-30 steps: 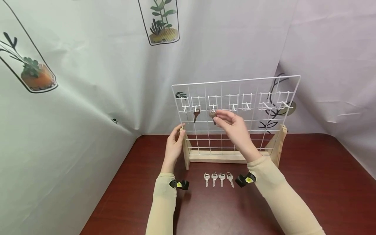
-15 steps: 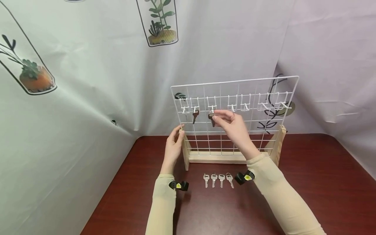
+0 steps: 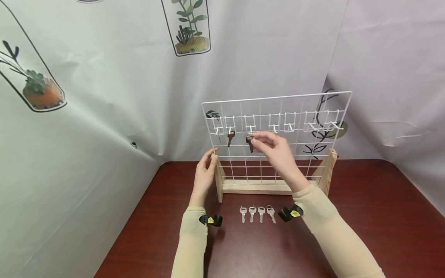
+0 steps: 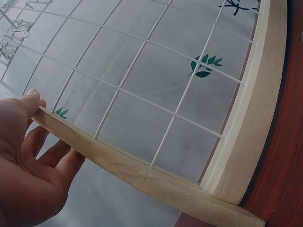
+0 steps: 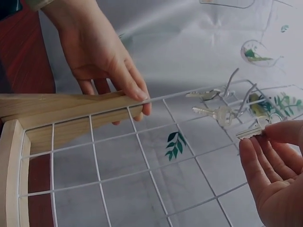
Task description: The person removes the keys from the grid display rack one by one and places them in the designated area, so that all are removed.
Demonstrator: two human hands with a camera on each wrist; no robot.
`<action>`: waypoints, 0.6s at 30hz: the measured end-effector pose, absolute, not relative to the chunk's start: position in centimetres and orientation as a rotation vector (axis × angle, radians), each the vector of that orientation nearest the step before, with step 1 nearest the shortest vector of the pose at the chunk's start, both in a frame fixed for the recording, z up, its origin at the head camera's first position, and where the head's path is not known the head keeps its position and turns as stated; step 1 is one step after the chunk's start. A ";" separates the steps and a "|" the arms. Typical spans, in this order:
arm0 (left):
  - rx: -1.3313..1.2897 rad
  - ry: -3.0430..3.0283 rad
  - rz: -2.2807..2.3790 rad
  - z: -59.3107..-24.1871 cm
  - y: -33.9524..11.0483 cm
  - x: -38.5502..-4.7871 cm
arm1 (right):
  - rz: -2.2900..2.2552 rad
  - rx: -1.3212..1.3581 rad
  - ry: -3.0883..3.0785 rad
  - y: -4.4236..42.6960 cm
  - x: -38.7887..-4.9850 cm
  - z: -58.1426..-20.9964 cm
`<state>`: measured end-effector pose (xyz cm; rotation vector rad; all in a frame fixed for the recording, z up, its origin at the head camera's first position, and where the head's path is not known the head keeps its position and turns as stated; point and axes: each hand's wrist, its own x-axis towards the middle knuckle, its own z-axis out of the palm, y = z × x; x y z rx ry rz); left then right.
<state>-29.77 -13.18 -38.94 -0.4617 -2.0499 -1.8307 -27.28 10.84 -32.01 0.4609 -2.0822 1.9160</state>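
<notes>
A white wire grid rack [image 3: 261, 156] stands in a wooden base, with a row of white hooks along its upper part. My left hand [image 3: 204, 173] grips the top of the left wooden side post [image 4: 128, 172], thumb on one side and fingers on the other. With thumb and fingers, my right hand [image 3: 278, 152] pinches a key [image 5: 248, 134] just below the third hook [image 3: 250, 128]. Whether its ring is on that hook, I cannot tell. One key [image 3: 231, 138] hangs from the second hook; another key [image 5: 208, 94], seen nearly edge-on in the head view, hangs from the first.
Several silver keys [image 3: 261, 214] lie in a row on the dark red table [image 3: 243, 251], in front of the rack. More hooks [image 3: 289, 126] without keys continue to the right. A pale plant-print sheet [image 3: 139, 77] hangs behind.
My right hand has lowered the pinched key slightly below the third hook, and the key now looks darker. The left hand keeps its place on the post. The head view has shifted a little.
</notes>
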 end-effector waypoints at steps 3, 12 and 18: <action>-0.453 -2.048 -1.826 -39.0 -13.2 -29.9 | 1.934 0.473 -2.065 10.9 -27.0 -31.9; -0.462 -2.018 -1.846 -41.7 -13.7 -32.3 | 2.003 0.491 -2.051 10.8 -26.0 -31.9; -0.448 -2.015 -1.841 -41.8 -13.5 -32.3 | 2.057 0.521 -2.003 11.1 -25.1 -31.9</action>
